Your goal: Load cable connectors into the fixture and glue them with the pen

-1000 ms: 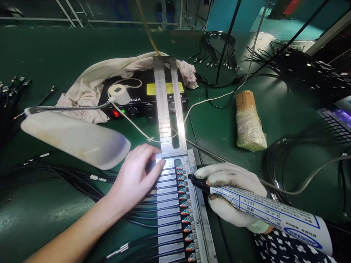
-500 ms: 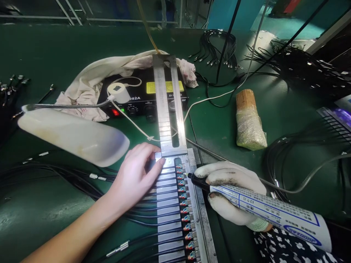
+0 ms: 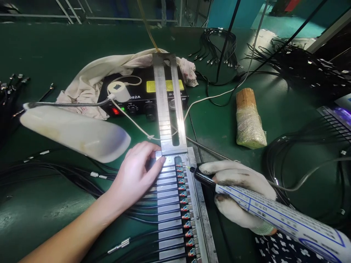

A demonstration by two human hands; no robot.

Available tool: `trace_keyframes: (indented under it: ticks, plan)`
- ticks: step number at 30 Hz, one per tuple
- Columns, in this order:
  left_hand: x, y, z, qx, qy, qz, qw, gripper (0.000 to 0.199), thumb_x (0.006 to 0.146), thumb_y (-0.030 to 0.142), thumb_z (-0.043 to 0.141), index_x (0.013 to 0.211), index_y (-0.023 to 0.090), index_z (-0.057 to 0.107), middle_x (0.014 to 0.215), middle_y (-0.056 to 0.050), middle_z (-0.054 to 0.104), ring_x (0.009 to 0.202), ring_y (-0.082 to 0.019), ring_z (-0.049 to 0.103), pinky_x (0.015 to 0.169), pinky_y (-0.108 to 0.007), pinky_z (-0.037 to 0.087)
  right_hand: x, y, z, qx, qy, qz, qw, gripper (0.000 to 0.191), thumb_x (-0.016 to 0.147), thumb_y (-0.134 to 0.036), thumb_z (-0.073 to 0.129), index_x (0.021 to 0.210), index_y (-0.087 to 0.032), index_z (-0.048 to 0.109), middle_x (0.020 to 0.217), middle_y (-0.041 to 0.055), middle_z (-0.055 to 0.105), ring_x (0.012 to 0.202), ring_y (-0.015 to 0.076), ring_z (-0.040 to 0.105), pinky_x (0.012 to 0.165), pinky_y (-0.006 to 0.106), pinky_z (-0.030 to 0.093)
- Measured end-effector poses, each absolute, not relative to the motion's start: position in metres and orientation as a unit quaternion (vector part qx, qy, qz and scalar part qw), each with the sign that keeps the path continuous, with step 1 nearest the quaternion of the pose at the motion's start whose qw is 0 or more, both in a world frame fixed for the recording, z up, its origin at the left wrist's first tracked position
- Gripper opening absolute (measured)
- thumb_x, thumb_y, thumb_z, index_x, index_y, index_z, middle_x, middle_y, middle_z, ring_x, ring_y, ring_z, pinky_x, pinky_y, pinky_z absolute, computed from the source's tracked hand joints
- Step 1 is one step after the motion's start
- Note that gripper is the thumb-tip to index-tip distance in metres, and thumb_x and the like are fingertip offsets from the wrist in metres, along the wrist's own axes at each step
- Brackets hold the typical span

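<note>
My bare left hand point(image 3: 138, 170) pinches the upper left corner of a metal jig point(image 3: 168, 215), thumb on its face and fingers at its edge. Several black cables lie side by side across the jig, their stripped coloured wires and small metal connectors point(image 3: 181, 187) in a row along its right side. Wearing a white glove, my right hand point(image 3: 244, 190) is closed around a glue syringe point(image 3: 263, 204) with a black nozzle and a white label in blue print. Its thin tip is beside the uppermost connectors; contact cannot be made out.
A slotted metal plate point(image 3: 159, 95) extends from the jig's far end, over a black control box point(image 3: 142, 109) with a cloth behind it. A white lamp point(image 3: 76, 133) hangs at left. At right stand a wrapped block point(image 3: 249, 120) and several cable bundles point(image 3: 304, 69).
My right hand has moved slightly right with the glue syringe, and its tip has shifted up the row to the top connectors. My left hand keeps its place on the jig.
</note>
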State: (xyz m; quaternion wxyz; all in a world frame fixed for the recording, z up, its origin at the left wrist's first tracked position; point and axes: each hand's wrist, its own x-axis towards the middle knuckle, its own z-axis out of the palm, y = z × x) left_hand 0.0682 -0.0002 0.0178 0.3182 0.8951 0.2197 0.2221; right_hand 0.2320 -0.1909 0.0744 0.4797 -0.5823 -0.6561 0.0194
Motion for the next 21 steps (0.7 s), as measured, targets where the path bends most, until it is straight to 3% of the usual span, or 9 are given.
trace_keyframes:
  ticks: [7, 21]
  plan:
    - [0.0683, 0.0003, 0.0188, 0.896, 0.218, 0.222, 0.317, 0.019, 0.094, 0.039, 0.053, 0.095, 0.020, 0.056, 0.085, -0.001, 0.053, 0.081, -0.020, 0.051, 0.072, -0.032, 0.042, 0.2276, -0.1931, 0.0791, -0.576, -0.685, 0.009, 0.446, 0.016, 0.078, -0.014, 0.067, 0.094, -0.018, 0.064, 0.092, 0.0100, 0.076, 0.081, 0.0236, 0.075, 0.071, 0.033, 0.064]
    - [0.0676, 0.0004, 0.0184, 0.896, 0.219, 0.220, 0.318, 0.018, 0.094, 0.037, 0.053, 0.095, 0.020, 0.056, 0.085, -0.001, 0.054, 0.082, -0.019, 0.051, 0.075, -0.034, 0.040, 0.2314, -0.1892, 0.0732, -0.568, -0.692, 0.013, 0.444, 0.014, 0.078, -0.013, 0.065, 0.092, -0.015, 0.065, 0.093, 0.0128, 0.076, 0.084, 0.0216, 0.075, 0.075, 0.031, 0.063]
